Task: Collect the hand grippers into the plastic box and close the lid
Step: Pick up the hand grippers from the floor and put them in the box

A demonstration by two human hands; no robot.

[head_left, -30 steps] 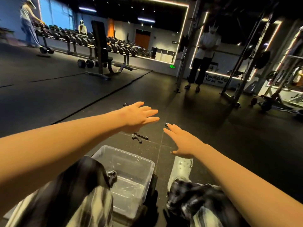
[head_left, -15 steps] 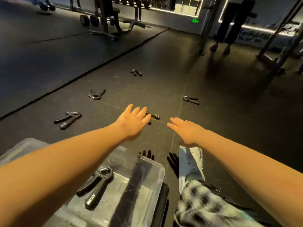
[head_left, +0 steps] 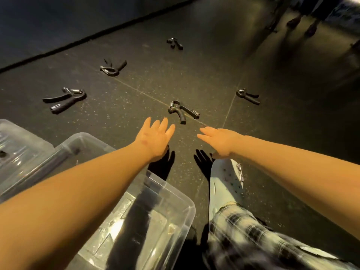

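I stretch my left hand (head_left: 155, 137) and right hand (head_left: 220, 141), both straight-fingered and empty, toward the nearest hand gripper (head_left: 182, 112) on the floor (head_left: 282, 137) just ahead, with the open plastic box (head_left: 192, 208) close under my left arm for a short drop, four other hand grippers (head_left: 64, 98) scattered beyond.

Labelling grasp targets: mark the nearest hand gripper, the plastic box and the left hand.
nearest hand gripper (head_left: 180, 116), head view, on its near black handle.
plastic box (head_left: 175, 190), head view, on its right rim.
left hand (head_left: 155, 137), head view, on the back of the hand.
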